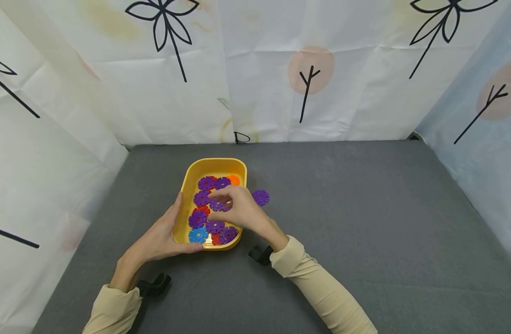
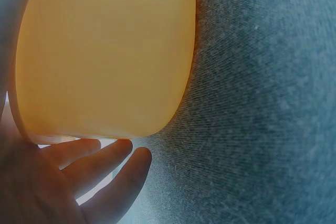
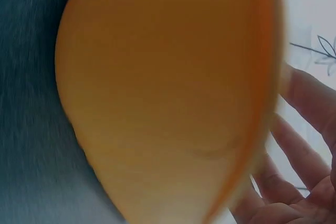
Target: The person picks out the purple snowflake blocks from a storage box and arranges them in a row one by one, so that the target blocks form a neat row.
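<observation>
left hand [image 1: 161, 238] clamped on yellow tray [image 1: 218, 160], 8 o'clock in head view | right hand [image 1: 242, 211] fingers apart over purple pieces [image 1: 197, 219], contact unclear | loose piece [image 1: 261, 197] outside, 3 o'clock | tip: brace tray, pinch one rim

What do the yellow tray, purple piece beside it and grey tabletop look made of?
Yellow tray: likely plastic, smooth with slight sheen, moulded-looking corners. Purple piece: probably plastic, evenly coloured; too small to judge finish. Grey tabletop: seemingly matte fabric, given its fine ribbed texture.
</observation>
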### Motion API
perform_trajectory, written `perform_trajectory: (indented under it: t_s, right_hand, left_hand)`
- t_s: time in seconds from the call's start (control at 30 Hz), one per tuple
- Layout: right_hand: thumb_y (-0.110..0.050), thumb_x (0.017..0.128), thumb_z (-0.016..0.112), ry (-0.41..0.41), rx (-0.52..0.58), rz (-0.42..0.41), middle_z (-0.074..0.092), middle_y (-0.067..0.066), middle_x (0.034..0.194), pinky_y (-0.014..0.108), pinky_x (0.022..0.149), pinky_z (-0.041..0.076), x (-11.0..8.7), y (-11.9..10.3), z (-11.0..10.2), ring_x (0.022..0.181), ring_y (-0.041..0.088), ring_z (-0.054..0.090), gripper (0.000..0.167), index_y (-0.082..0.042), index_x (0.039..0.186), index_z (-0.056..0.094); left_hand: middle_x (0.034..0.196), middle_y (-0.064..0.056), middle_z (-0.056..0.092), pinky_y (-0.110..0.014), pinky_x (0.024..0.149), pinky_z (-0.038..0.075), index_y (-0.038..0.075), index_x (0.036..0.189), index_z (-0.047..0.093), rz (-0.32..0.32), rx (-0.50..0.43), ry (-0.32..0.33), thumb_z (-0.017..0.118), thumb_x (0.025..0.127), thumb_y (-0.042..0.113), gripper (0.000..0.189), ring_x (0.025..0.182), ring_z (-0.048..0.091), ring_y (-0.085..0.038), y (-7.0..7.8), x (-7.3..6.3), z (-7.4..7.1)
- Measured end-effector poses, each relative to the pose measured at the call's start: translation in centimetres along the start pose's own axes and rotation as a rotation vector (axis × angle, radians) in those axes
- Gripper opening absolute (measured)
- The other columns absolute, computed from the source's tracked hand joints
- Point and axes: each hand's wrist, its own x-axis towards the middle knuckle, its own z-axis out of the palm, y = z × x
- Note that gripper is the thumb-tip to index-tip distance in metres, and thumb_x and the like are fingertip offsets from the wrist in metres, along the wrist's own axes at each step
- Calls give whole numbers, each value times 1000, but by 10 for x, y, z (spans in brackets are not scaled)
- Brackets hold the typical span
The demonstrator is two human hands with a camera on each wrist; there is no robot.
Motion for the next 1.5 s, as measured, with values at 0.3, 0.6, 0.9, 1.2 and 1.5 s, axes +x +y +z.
perform_trajectory:
  t_s: [0.3,0.6,0.9,1.2,1.5]
  right_hand:
    - [-17,85,85,-62,-80,18,74,14,122,37,99,57,17,4,26,112,30,68,47,-4,128,71]
    - [-19,81,88,-102,-213,96,76,9,118,24,88,59,23,9,35,105,23,71,46,-6,123,75]
    - [-16,79,89,-132,-326,186,74,4,118,30,98,55,26,7,40,111,20,62,40,-8,117,77]
    - [-16,78,89,-116,-398,233,72,4,117,34,101,55,24,6,47,114,20,60,41,-10,117,77]
    - [-28,77,90,-118,-449,217,72,2,107,27,85,57,20,7,49,96,15,61,41,-10,112,77]
  left_hand:
    - [169,-26,14,-57,107,49,9,164,-11,9,1,-1,85,78,49,135,139,46,-43,-2,-1,1]
    - [169,-24,13,-60,110,44,8,163,-11,16,6,-1,85,79,49,135,142,42,-42,-3,0,0]
    - [170,-24,13,-59,112,43,6,163,-10,26,4,3,86,78,48,136,143,41,-41,-3,1,1]
    - [169,-23,14,-59,111,44,8,163,-11,33,-1,2,87,78,47,136,141,43,-39,-4,1,0]
    - [170,-24,12,-58,111,44,7,163,-11,21,-6,-1,86,78,48,135,142,41,-40,-2,1,0]
